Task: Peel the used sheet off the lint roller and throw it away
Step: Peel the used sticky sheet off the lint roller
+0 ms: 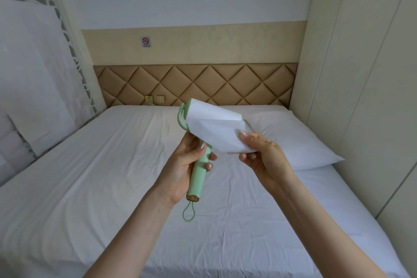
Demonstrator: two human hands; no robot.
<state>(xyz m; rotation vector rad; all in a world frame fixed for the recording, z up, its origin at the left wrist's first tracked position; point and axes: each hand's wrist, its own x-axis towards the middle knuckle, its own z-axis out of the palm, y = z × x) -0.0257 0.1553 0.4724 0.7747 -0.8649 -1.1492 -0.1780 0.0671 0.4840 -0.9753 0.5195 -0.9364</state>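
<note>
With the left hand [185,165] gripping the roller [199,165] and the right hand [261,153] pinching the half-peeled sheet [216,133], a crooked pull could tear it.

1. Two hands are showing: the left hand [185,165] and the right hand [264,160].
2. One lint roller [199,165] is showing.
3. One sheet [216,133] is hanging partly peeled from it.
4. One bed [112,176] is lying below.
5. One pillow [293,140] is resting on it.
6. One sign [146,42] is hanging on the wall.
7. Two wall plates [154,98] are sitting above the mattress.
</note>
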